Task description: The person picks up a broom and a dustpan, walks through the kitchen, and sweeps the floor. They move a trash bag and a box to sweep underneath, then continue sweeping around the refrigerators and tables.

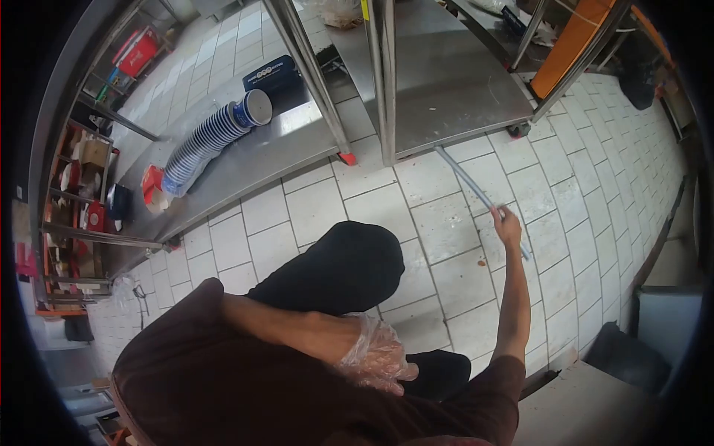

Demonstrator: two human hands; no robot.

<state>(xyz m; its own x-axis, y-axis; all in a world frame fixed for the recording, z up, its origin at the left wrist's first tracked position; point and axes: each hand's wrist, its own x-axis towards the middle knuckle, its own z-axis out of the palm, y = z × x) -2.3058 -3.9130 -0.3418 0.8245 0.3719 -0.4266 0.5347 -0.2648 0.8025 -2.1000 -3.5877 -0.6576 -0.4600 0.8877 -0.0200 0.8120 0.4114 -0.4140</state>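
Observation:
My right hand (pixel 507 224) is closed around a long grey pole (pixel 467 178), near its closer end. The pole slants low over the tiled floor, and its far end runs under the steel shelf (pixel 446 97), where it is hidden. My left hand (pixel 378 355) wears a loose clear plastic glove and lies across my body by my knees. Its fingers are partly extended and slightly apart, and I see nothing held in them. My dark-trousered knee (pixel 349 260) is bent in front of me.
A low steel shelf (pixel 290 141) at left bears a sleeve of stacked paper cups (pixel 204 141) and a dark blue box (pixel 271 76). Table legs (pixel 385 89) stand ahead, with a caster (pixel 518 130) at right. Small debris (pixel 481 262) dots the floor. A black bag (pixel 628 357) sits at right.

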